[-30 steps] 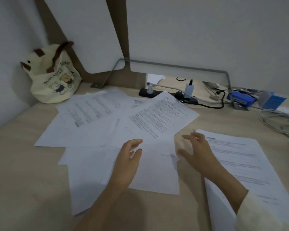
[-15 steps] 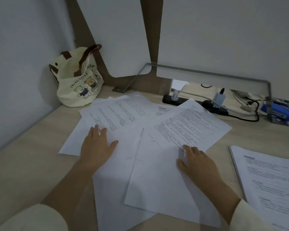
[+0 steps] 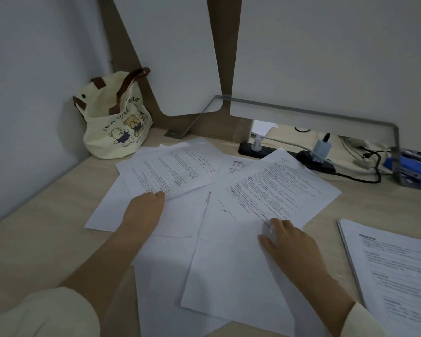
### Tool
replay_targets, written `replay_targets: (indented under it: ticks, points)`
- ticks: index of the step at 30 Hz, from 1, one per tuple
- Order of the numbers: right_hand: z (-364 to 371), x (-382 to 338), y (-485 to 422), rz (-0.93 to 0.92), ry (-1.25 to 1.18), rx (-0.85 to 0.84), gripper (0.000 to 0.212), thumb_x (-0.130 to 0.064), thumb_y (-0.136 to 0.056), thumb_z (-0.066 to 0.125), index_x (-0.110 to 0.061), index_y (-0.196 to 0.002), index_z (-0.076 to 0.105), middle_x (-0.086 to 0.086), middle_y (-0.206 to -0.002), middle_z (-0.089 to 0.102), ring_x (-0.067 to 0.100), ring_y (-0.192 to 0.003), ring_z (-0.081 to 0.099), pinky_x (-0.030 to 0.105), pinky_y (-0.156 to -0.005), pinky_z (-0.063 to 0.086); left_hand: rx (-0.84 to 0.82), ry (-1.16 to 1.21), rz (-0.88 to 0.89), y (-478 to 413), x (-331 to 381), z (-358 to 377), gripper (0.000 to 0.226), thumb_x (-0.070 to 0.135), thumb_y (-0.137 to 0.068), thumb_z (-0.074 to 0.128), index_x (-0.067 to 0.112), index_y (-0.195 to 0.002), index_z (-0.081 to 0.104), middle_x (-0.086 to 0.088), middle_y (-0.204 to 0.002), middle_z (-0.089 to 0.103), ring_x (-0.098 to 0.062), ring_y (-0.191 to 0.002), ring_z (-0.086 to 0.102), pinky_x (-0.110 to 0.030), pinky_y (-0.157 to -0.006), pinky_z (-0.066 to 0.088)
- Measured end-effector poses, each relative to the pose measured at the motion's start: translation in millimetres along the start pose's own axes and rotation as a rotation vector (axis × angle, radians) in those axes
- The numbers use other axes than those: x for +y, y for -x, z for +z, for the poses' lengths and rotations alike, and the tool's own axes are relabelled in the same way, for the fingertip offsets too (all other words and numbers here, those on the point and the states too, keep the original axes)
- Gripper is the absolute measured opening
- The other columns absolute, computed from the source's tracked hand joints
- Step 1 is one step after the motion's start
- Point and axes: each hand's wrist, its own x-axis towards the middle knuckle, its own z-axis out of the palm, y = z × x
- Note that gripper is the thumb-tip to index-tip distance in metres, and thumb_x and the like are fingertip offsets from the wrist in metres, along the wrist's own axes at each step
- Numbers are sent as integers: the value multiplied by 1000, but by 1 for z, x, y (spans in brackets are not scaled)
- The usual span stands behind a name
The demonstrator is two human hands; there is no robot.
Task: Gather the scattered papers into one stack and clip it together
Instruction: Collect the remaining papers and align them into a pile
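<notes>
Your scattered papers [image 3: 229,276] lie overlapping across the middle of the desk [image 3: 46,215], not yet gathered. Your left hand [image 3: 144,212] touches the near edge of the far-left printed sheet [image 3: 175,171]. Your right hand [image 3: 294,244] sits at the near corner of the right printed sheet [image 3: 277,190]. Whether either hand has pinched its sheet cannot be told. A separate stack [image 3: 399,276] lies near right, and a tote bag [image 3: 114,122] stands far left.

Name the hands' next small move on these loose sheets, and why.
Likely slide both inward to overlap them: the left hand touches the left printed white paper sheet, the right hand the right printed white paper sheet, and both lie fanned apart.
</notes>
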Motion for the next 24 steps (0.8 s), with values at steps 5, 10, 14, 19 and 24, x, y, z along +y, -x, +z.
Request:
replay_targets:
  ticks: [5,10,14,19,24]
  points:
    - [2,-6,0,15,20,-39,45,-43,-84,60,-9,-112,56,10,-100,62,24,-87,65,27,-64,50,77,82,-100,9,-3,5,39,-18,-27,82,1,-49,56,-9,-37,49,-21,-22,44,-9,-36,18]
    - [7,-6,-3,-39,71,-49,44,-28,-44,91,-5,-71,64,7,-53,57,19,-38,55,18,-32,32,197,414,-319,33,5,1,18,-7,-77,68,3,-91,73,-19,-113,66,-31,-95,68,-39,-57,55]
    - [4,-7,0,5,64,-55,54,-46,-63,79,-1,-89,65,14,-74,63,28,-60,64,25,-44,44,309,678,-415,53,17,-18,23,-5,-86,56,9,-99,70,-15,-137,46,-32,-126,45,-39,-91,46]
    - [10,-8,-2,-59,74,23,51,-29,-31,92,-3,-62,62,9,-45,49,18,-28,43,11,-28,11,444,987,-389,90,35,-47,10,13,-85,56,12,-89,65,4,-135,42,-10,-141,20,-10,-108,22]
    - [-1,-7,-4,-31,141,-41,26,-19,-90,50,-8,-114,50,10,-98,59,22,-71,53,23,-53,32,512,1201,-491,125,41,-69,15,30,-71,43,24,-71,57,19,-120,55,1,-136,29,-8,-103,29]
